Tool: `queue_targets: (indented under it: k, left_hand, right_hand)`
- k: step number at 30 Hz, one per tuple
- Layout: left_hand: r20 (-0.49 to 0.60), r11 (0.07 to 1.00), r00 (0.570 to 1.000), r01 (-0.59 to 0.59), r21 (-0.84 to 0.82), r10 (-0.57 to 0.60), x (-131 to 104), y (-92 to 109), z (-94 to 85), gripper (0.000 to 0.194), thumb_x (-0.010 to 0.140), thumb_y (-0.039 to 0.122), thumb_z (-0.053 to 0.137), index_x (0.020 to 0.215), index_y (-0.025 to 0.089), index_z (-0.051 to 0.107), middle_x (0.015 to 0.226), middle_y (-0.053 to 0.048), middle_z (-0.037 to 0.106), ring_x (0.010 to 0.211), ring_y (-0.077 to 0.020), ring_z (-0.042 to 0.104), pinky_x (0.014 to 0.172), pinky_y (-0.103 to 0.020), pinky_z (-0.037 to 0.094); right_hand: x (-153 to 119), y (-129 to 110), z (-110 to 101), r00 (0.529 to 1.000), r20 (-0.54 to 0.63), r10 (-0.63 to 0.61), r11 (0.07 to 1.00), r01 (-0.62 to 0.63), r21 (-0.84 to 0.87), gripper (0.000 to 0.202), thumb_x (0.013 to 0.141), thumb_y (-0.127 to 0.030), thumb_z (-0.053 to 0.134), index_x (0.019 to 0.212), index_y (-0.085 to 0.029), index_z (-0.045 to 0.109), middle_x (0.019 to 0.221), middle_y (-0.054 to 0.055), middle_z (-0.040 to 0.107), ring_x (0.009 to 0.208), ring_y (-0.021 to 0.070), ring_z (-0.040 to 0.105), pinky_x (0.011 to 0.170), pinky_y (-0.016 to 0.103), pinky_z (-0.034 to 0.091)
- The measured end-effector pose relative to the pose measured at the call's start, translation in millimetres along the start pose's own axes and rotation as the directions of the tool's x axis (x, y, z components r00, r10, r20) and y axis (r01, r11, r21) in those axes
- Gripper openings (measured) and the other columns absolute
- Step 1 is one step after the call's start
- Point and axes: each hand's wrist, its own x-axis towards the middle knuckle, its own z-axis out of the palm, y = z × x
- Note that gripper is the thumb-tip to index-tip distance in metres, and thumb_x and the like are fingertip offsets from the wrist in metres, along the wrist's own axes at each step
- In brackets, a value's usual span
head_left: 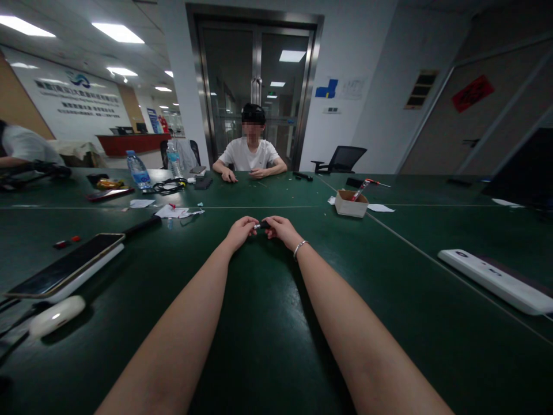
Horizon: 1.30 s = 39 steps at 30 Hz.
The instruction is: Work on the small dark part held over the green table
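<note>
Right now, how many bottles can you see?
2. One bottle is at the left, toward the back; the other bottle is just right of it. More could be hidden.

Fingers (pixel 246 222) partly hide the piece (pixel 261 225), too small to identify. The right edge cuts off a panel (pixel 527 167) and white case (pixel 492 280); the left, a person (pixel 30 147).

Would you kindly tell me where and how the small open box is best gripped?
I'd pinch the near wall of the box over its rim, coming from the wearer's side: the top is open, and the slender item inside leans away, toward the far right.
</note>
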Motion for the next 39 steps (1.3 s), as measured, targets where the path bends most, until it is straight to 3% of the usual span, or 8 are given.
queue_targets:
  k: [18,25,30,35,39]
  left_hand:
    - [-0.004,0.999,1.000,-0.022,0.024,0.022,0,-3,-0.7,0.018,0.076,0.024,0.049,0.086,0.016,0.061,0.075,-0.002,0.062,0.067,-0.0122,0.056,0.062,-0.024,0.043]
    - [-0.071,0.995,0.996,-0.048,0.087,0.054,1,-5,-0.3,0.023,0.071,0.025,0.059,0.092,0.017,0.061,0.087,-0.003,0.064,0.073,-0.0126,0.056,0.064,-0.024,0.043]
    - [-0.066,0.996,0.998,-0.017,0.082,0.023,4,-10,-0.3,0.026,0.082,0.037,0.048,0.091,0.017,0.062,0.073,-0.002,0.061,0.063,-0.0117,0.053,0.060,-0.024,0.042]
    - [-0.109,0.995,0.994,-0.015,0.102,0.026,4,-9,0.1,0.022,0.078,0.030,0.052,0.092,0.017,0.063,0.079,-0.002,0.062,0.068,-0.0121,0.054,0.061,-0.024,0.041]
    - [-0.077,0.998,0.996,-0.032,0.057,0.037,5,-11,0.9,0.027,0.081,0.035,0.049,0.093,0.015,0.062,0.071,-0.002,0.060,0.063,-0.0123,0.053,0.058,-0.025,0.040]
  right_hand:
    - [-1,-2,1,1.000,-0.010,-0.001,1.000,0.001,-0.002,0.013,0.088,-0.022,0.057,0.086,-0.013,0.066,0.053,-0.001,0.058,0.042,0.0068,0.052,0.044,0.017,0.047]
    - [0,-1,1,1.000,-0.005,-0.010,1.000,0.010,-0.007,0.010,0.087,-0.021,0.058,0.088,-0.013,0.065,0.053,-0.002,0.059,0.042,0.0064,0.052,0.044,0.017,0.047]
    - [-1,-1,1,1.000,-0.002,-0.002,1.000,0.002,-0.015,0.011,0.089,-0.019,0.056,0.090,-0.012,0.064,0.056,0.000,0.061,0.043,0.0067,0.053,0.045,0.017,0.048]
    - [-1,-2,1,1.000,0.007,0.001,1.000,-0.001,-0.020,0.010,0.088,-0.020,0.059,0.090,-0.012,0.065,0.057,0.000,0.061,0.043,0.0066,0.053,0.045,0.017,0.048]
    - [-1,-1,1,1.000,0.013,0.007,1.000,-0.007,-0.014,0.009,0.088,-0.018,0.058,0.090,-0.012,0.064,0.059,0.000,0.062,0.044,0.0064,0.053,0.046,0.017,0.049]
